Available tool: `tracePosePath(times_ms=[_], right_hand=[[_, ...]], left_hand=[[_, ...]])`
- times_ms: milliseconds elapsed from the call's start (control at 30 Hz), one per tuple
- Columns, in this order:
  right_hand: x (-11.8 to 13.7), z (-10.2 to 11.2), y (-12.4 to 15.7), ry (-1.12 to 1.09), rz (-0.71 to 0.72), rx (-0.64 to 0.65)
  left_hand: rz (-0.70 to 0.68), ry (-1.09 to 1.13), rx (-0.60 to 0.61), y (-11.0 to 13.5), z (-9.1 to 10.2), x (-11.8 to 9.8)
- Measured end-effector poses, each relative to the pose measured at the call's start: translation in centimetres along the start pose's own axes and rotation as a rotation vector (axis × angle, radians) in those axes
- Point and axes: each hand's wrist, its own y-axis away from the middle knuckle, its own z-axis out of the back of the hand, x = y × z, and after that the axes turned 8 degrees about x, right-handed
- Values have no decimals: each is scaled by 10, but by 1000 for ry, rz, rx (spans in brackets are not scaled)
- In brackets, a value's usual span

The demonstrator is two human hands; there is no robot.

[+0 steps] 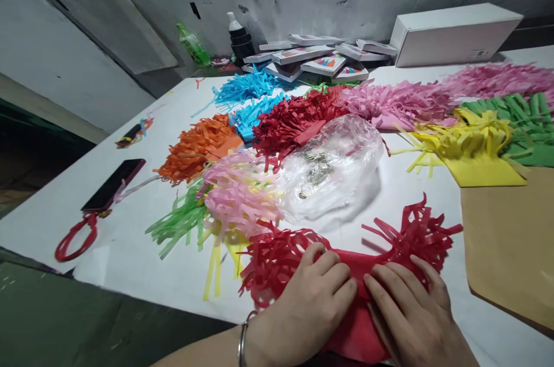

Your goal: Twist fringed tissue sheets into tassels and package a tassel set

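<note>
Red fringed tissue paper [361,266] lies at the table's near edge, its cut strips fanning out at both ends. My left hand [318,292], with a silver bracelet at the wrist, has its fingers curled down on the paper's middle. Close beside it, my right hand [411,303] presses its fingers together along the same paper, the thumb side hidden. A brown edge shows under the right palm. Just beyond is a crumpled clear plastic bag [346,182] with small metallic pieces inside.
Fringed bundles in orange [197,150], pink [242,194] and yellow [476,148] spread across the white table. A phone [115,185] with a red strap lies left. Brown board [511,240] is at right. Behind stand small boxes [303,55], a white box [450,35] and a green bottle [193,45].
</note>
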Motion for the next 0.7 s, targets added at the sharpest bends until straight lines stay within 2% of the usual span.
tracePosePath(times_ms=[167, 233, 333, 467, 600, 633, 700], right_hand=[[-5, -3, 6, -5, 87, 25], [-9, -3, 11, -31, 59, 35], [-11, -3, 14, -76, -48, 51], [-7, -2, 2, 34, -226, 115], [-5, 4, -14, 222, -380, 242], [-6, 5, -15, 246, -384, 222], [-6, 5, -15, 203, -290, 133]], left_hand=[[-10, 11, -11, 17, -6, 5], [32, 38, -23, 24, -9, 9], [164, 122, -52, 29, -13, 13], [373, 121, 21, 21, -9, 14], [458, 19, 122, 6, -4, 14], [460, 11, 142, 4, -3, 15], [458, 4, 156, 1, -2, 16]])
